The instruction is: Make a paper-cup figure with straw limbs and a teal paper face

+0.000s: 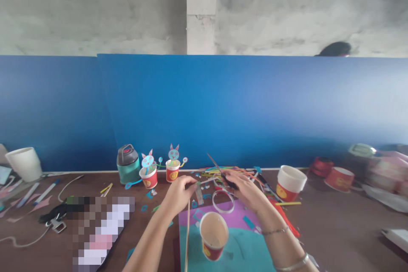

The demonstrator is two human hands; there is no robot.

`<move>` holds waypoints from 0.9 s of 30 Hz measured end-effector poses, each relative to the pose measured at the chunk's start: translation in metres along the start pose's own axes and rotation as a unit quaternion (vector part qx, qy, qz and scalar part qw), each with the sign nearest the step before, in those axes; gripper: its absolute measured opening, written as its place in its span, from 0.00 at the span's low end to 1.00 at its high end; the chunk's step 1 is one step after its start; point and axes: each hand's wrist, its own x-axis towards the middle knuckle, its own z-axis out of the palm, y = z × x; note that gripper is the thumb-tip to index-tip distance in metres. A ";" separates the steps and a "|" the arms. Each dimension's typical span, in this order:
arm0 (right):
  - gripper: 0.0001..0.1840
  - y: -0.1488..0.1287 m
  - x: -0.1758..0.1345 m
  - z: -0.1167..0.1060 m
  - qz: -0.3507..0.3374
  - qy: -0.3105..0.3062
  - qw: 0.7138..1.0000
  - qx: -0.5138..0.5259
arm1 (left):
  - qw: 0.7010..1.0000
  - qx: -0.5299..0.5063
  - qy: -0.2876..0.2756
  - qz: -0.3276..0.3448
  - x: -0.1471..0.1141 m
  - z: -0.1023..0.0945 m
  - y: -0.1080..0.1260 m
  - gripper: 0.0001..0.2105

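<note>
My left hand (182, 195) is closed in a pinch on a thin pale strip (207, 181), which looks like clear tape and runs toward my right hand. A slim wooden stick (187, 238) extends down from below the left fingers; whether they grip it too, I cannot tell. Closed around the dark handles of a pair of scissors (215, 164), my right hand (240, 188) points the blades up and to the left. Below and between the hands is a clear tape roll (223, 202). Nearer me, a red and white paper cup (213, 238) stands on teal paper (245, 250) beside purple paper (237, 217).
Two paper cups with blue rabbit figures (148, 177) (173, 171) stand by the blue partition (204, 110), near a teal jar (128, 165). Behind my right hand lie colourful pipe cleaners (229, 171). Stacked paper cups (290, 182) stand to the right. Markers (46, 192) and a white cup (24, 163) occupy the left.
</note>
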 end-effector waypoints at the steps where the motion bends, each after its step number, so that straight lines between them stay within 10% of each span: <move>1: 0.17 0.001 0.000 0.000 0.017 -0.016 0.999 0.026 | 1.000 0.007 -0.003 -0.001 0.000 0.000 0.000 0.10; 5: 0.18 0.002 0.002 -0.005 0.028 -0.060 0.996 0.052 | 0.999 0.033 -0.019 -0.003 0.000 -0.002 -0.001 0.09; 15: 0.24 0.014 0.008 -0.031 -0.017 -0.186 0.923 -0.336 | 0.996 0.086 -0.011 -0.007 -0.001 -0.007 -0.008 0.05; 27: 0.19 -0.001 -0.007 0.012 -0.133 -0.182 0.861 -0.457 | 0.993 0.092 -0.040 0.056 -0.003 -0.001 -0.005 0.03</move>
